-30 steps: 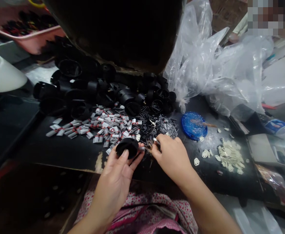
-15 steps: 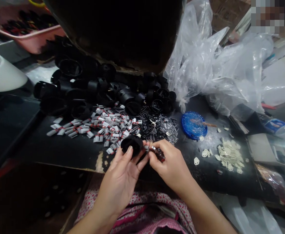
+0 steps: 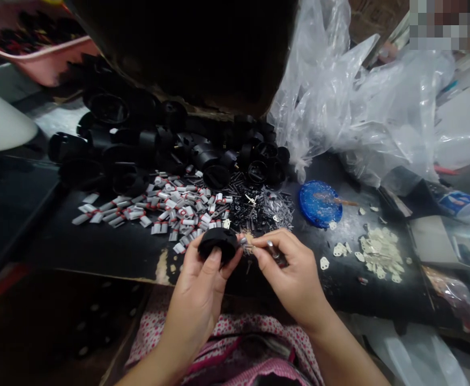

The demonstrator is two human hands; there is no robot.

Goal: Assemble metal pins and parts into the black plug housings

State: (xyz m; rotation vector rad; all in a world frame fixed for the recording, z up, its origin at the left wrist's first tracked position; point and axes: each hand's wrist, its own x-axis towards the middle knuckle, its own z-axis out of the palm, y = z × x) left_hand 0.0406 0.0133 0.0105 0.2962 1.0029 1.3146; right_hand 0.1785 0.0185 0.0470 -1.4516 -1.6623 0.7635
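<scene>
My left hand [image 3: 204, 284] is closed around a black round plastic housing [image 3: 217, 244], thumb on its near side and fingers behind it. By the left fingertips is a small grey piece [image 3: 241, 241]. My right hand [image 3: 289, 268] is closed, its thumb and forefinger pinching a small thin part [image 3: 250, 246], perhaps a spring, pointed at that grey piece. Across the right palm lies a dark reddish tool with a shiny metal tip [image 3: 273, 249], mostly hidden by the fingers. Just beyond both hands lie loose grey sleeves with red ends [image 3: 186, 206] and black springs [image 3: 245, 206].
More black housings [image 3: 206, 155] are heaped behind the sleeves. On the right are a blue lid [image 3: 320, 203] with a brownish stick on it, and cream flat plates [image 3: 381, 254]. Clear plastic bags [image 3: 319, 96], a dark overhanging shape [image 3: 186, 53] and a pink bin [image 3: 53, 61] stand farther back.
My right hand has drawn slightly right, away from the housing, and the tool's metal tip now points more upward. The housing has tilted in my left hand, showing more of its outer wall.
</scene>
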